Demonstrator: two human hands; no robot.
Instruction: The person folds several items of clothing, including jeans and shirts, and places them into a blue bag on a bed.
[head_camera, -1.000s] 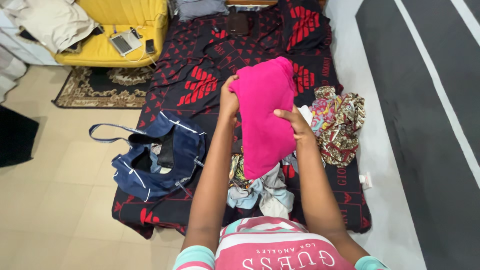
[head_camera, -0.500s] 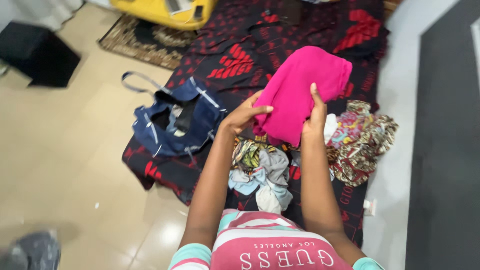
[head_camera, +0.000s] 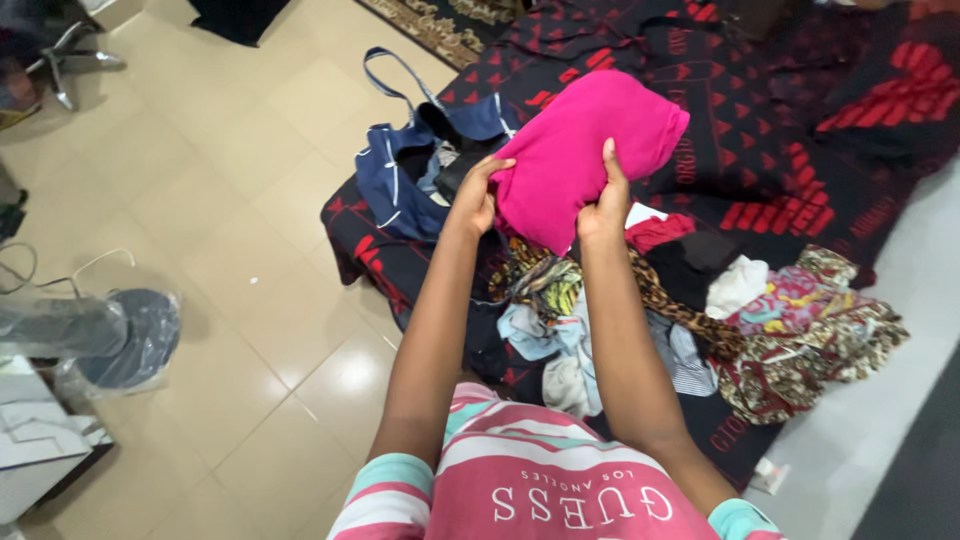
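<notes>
While you hold the garment up over the bed, entries run from your left across to your right.

Floor, far left: bare tiles, with a grey fan base in plastic wrap (head_camera: 130, 335) well apart from everything you handle.
Blue bag (head_camera: 415, 165): lies open at the bed's left edge, just beyond and to the left of your left hand; straps trail toward the floor.
Left hand (head_camera: 475, 195): closed, fingers curled over the lower left edge of the pink garment.
Pink garment (head_camera: 585, 145): folded into a bundle, held in the air between both your hands; long axis tilts from low near your left hand up and away to the right.
Right hand (head_camera: 603, 205): closed on the garment's near edge, thumb pointing up against the cloth.
Nearer hand to the bag: your left one; the right sits closer to the clothes heap.
Clothes heap (head_camera: 640, 300): loose mixed pieces directly below the hands, spreading right to a patterned brown cloth (head_camera: 810, 335).
Bed cover (head_camera: 800, 130): black with red marks; open room lies beyond the garment, toward upper right.
Edges: bed drops to floor on the left, to pale flooring on the right.
</notes>
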